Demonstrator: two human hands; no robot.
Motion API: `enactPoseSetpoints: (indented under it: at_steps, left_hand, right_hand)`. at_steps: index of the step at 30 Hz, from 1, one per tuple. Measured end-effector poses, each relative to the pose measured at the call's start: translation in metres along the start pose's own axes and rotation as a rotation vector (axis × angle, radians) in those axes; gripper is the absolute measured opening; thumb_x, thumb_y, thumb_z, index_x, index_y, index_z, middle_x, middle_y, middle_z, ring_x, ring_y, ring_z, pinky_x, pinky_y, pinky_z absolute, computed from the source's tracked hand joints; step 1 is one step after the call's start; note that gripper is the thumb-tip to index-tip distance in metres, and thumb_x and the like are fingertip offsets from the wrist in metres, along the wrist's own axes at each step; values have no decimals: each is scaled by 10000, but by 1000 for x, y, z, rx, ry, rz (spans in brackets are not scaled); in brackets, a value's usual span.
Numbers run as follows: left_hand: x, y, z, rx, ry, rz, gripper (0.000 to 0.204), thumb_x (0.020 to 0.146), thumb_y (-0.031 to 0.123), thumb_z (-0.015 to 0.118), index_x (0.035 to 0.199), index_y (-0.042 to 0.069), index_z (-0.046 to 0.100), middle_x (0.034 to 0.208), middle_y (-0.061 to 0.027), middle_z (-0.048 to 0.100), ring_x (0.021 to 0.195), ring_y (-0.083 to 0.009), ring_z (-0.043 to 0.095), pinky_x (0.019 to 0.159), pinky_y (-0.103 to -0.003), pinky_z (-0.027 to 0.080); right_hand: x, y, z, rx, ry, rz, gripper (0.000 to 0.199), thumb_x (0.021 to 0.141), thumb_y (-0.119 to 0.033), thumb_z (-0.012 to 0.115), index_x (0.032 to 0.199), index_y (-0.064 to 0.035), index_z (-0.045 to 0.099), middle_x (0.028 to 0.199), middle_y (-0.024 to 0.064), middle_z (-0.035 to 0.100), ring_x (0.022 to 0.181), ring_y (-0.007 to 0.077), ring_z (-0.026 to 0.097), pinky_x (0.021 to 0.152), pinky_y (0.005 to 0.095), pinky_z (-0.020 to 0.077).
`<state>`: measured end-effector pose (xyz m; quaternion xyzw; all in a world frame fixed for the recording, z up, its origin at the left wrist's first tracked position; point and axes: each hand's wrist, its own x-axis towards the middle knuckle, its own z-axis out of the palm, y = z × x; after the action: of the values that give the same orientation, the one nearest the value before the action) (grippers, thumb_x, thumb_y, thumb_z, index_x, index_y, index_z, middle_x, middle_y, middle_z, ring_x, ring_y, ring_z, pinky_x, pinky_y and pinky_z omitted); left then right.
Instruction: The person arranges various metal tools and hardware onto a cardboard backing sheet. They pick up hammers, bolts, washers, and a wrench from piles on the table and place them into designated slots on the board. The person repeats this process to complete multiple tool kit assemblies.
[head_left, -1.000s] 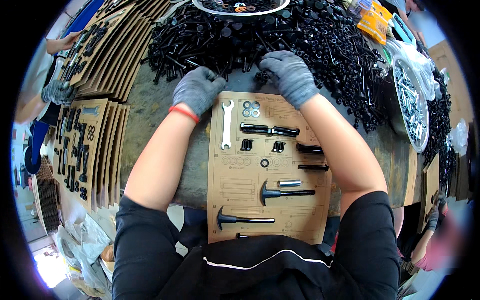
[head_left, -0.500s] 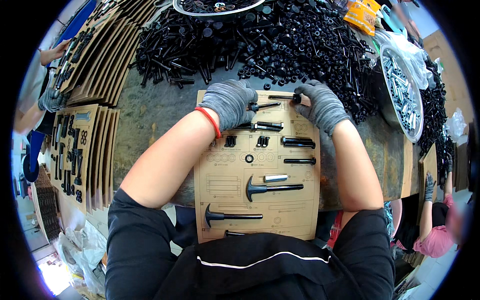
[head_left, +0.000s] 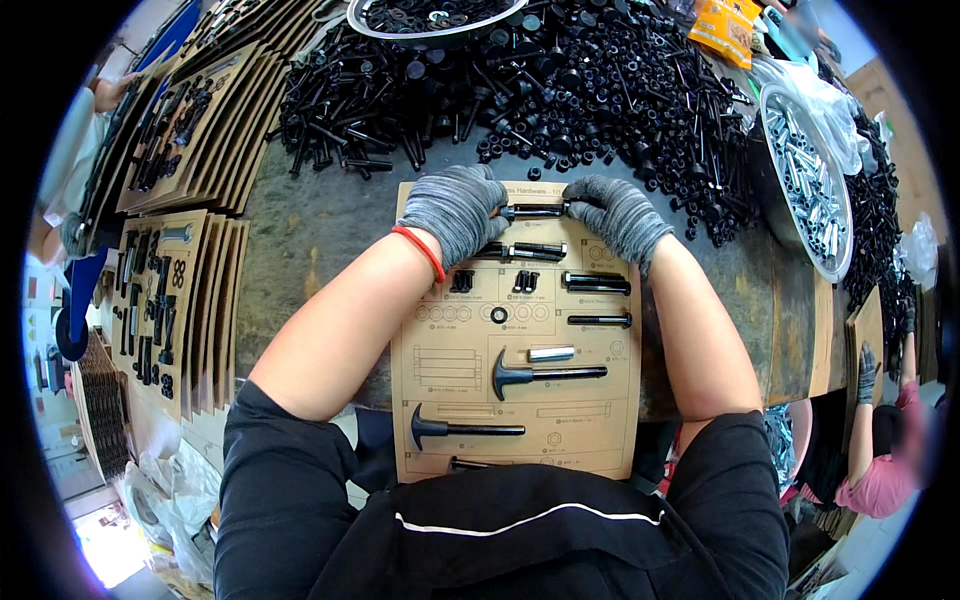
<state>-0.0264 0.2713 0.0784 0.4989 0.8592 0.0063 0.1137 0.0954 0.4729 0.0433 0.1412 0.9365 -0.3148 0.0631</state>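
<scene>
A brown cardboard sorting card (head_left: 440, 360) with printed outlines lies on the table in front of me. It carries black bolts, small screws, a washer, a silver sleeve (head_left: 551, 353) and two T-handled black parts (head_left: 540, 374). My left hand (head_left: 455, 210), in a grey knit glove with a red wristband, rests on the card's top left. My right hand (head_left: 620, 215), also gloved, sits at the top right. Between them both hands pinch a long black bolt (head_left: 535, 211), lying crosswise near the card's top edge.
A big heap of loose black bolts and nuts (head_left: 520, 90) covers the table behind the card. A metal bowl of silver parts (head_left: 805, 180) stands at right. Stacks of filled cards (head_left: 160, 290) fan out at left. Another person's gloved arm (head_left: 865, 400) shows at right.
My hands came back from the heap onto the card's top edge, and a long black bolt is now held between them. The view has shifted slightly.
</scene>
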Motion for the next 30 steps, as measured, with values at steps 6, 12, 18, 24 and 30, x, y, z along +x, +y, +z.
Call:
enactPoseSetpoints:
  at_steps: [6, 12, 18, 24, 30]
  left_hand:
    - [-6, -1, 6, -26, 24, -30, 363, 830, 370, 677, 1128, 163, 672, 1093, -126, 621, 999, -300, 621, 853, -415, 516]
    - [-56, -20, 14, -361, 427, -83, 514, 803, 350, 730, 1238, 109, 596, 1064, -117, 633, 1003, -279, 627, 861, -388, 516]
    - [-99, -68, 41, -824, 673, -255, 450, 793, 157, 753, 1212, 60, 619, 920, -69, 634, 729, -123, 565, 717, -257, 513]
    - [-76, -87, 70, -745, 741, -169, 323, 821, 144, 708, 1124, 47, 655, 874, -118, 642, 706, -214, 612, 664, -332, 521]
    - [-70, -98, 80, -823, 749, -146, 264, 861, 73, 666, 1114, 0, 645, 1015, -141, 670, 873, -204, 669, 775, -300, 546]
  right_hand:
    - [2, -1, 4, 33, 33, -13, 325, 956, -254, 560, 1254, -128, 584, 1115, 191, 664, 1024, 331, 643, 919, 395, 497]
    - [-4, 22, -6, 171, 171, 69, 425, 915, -213, 606, 1316, -109, 512, 1037, 185, 669, 931, 302, 654, 846, 387, 522]
    - [27, -59, -69, -34, 234, 2, 421, 864, -152, 681, 1264, -90, 565, 974, 113, 659, 839, 217, 640, 803, 327, 533]
    - [128, -155, -102, -296, 612, -311, 374, 859, -96, 672, 1227, -79, 605, 1116, 125, 665, 1029, 227, 640, 912, 331, 500]
    - [221, -193, -94, -640, 105, -68, 279, 828, -208, 701, 1105, -177, 721, 995, 84, 725, 911, 244, 671, 881, 348, 505]
